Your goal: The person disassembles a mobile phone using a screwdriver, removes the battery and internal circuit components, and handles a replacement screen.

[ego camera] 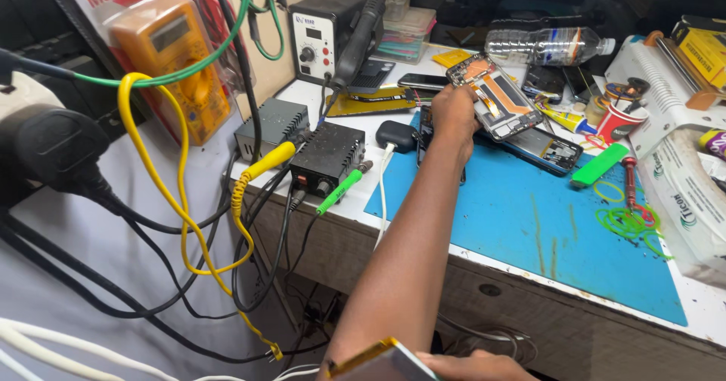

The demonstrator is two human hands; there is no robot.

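My left hand (pixel 454 113) reaches out over the bench and grips the left edge of an opened phone body (pixel 499 94), held tilted above the blue work mat (pixel 529 230); orange and copper parts show inside it. Just beneath and to its right a second opened phone (pixel 543 150) lies on the mat. At the bottom edge of the view my right hand (pixel 473 366) holds a flat, glossy panel with a yellow edge (pixel 378 360), only partly in view.
A hot-air station (pixel 325 37), a black box (pixel 327 158), a grey box (pixel 272 124) and tangled cables crowd the left. A plastic bottle (pixel 548 44), red cup (pixel 616 124), green flat tool (pixel 600 164), red screwdriver (pixel 629 181) and green rubber bands (pixel 624 221) lie right.
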